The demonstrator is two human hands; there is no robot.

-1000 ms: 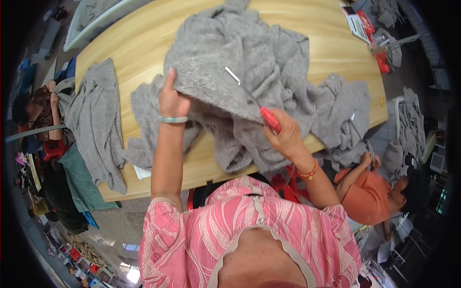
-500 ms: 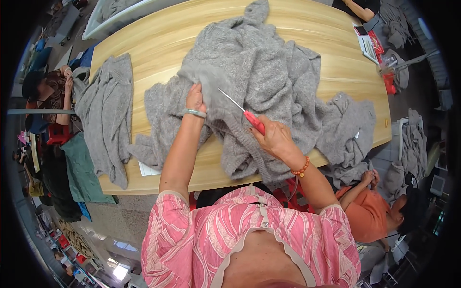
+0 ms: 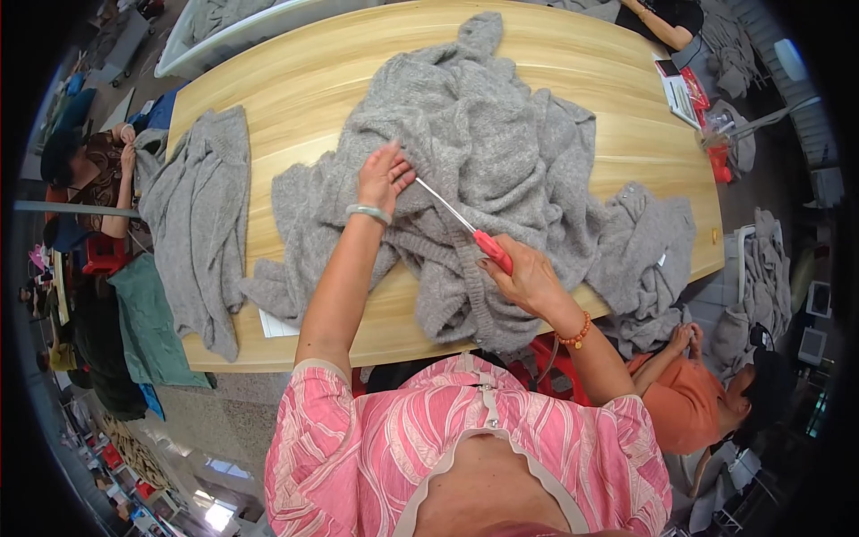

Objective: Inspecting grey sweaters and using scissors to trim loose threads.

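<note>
My right hand (image 3: 526,273) grips the red handle of a tool (image 3: 494,251) with a long, thin metal shaft; its exact kind is unclear. The shaft points up and left, its tip beside the fingers of my left hand (image 3: 386,179). That hand hovers over or rests on a grey knitted sweater (image 3: 488,134), fingers apart and partly blurred, with nothing visible in them. Bunched across the middle of the table, the sweater drapes its ribbed edge toward me.
Another grey sweater (image 3: 199,228) lies at the left on the wooden table (image 3: 291,85). More grey knitwear (image 3: 646,234) lies at the right, near a person in orange (image 3: 684,398). A white bin (image 3: 228,40) stands beyond the far edge. Other people sit left and far right.
My left hand has let go of the raised grey fabric, which now lies flatter. My right hand has moved slightly right and toward me with the tool.
</note>
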